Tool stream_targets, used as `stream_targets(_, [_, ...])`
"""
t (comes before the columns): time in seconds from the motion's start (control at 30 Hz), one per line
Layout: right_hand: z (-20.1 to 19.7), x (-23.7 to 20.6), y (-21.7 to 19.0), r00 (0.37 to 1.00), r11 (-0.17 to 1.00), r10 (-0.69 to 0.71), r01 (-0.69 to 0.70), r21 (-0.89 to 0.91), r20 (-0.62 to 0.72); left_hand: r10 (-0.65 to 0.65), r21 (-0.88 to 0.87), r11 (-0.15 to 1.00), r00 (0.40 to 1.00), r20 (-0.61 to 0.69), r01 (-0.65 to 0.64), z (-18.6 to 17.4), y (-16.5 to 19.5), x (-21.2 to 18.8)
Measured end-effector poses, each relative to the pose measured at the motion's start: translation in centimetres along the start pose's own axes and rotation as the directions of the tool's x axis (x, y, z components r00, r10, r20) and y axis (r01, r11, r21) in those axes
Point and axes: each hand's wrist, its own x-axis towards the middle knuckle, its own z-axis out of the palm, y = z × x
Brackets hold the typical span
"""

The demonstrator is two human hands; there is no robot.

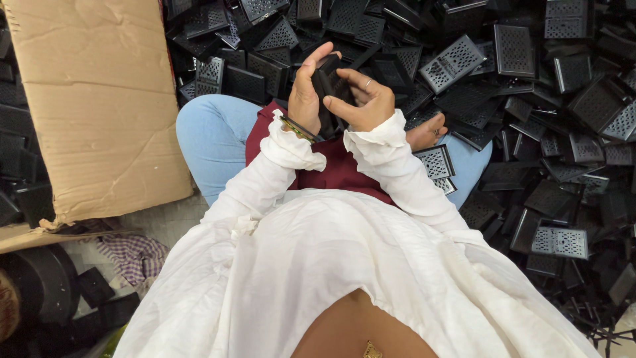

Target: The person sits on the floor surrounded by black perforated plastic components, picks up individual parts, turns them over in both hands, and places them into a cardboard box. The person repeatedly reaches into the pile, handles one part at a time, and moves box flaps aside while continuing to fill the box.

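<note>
Above the maroon cloth lap (334, 169) of a seated person, both hands meet around one small black plastic part (326, 89), which stands roughly upright between them. From that part, the left hand (306, 93) sits on its left side, the fingers (317, 54) curled over its top edge and closed against it, with a thin dark bangle (297, 128) at the wrist just below. On the part's other side, the right hand (368, 101) closes on it too, thumb pressed near its middle, a ring showing on one finger; how the part is shaped inside the grip cannot be told, since the hands cover much of it. Both arms wear loose white sleeves with gathered cuffs (291, 149), which lie just below the part. Behind and to the right of the part spreads a large heap of black perforated rectangular plastic panels (454, 63), reaching the picture's top and right edges, and one such panel (434, 161) lies below and right of the part, touching the right sleeve. Left of the part, well apart, a big brown corrugated cardboard sheet (93, 99) slopes down. Light blue trouser knees (212, 136) show just left of the part, and a bare foot (427, 131) lies just right of it. A checked purple and white rag (132, 255) lies on the floor far below and left.
</note>
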Motion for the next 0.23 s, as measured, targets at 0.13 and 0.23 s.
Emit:
stream_targets(0.13, [-0.03, -0.31, 0.04, 0.998, 0.997, 0.064, -0.065, 0.044, 0.013, -0.041, -0.016, 0.999, 0.999, -0.011, 0.041, 0.10, 0.24, -0.39])
stream_targets(0.23, [0.12, -0.41, 0.27, 0.996, 0.987, 0.079, -0.085, 0.134, 0.049, -0.044, 0.020, 0.999, 0.999, -0.023, 0.044, 0.33, 0.45, -0.83])
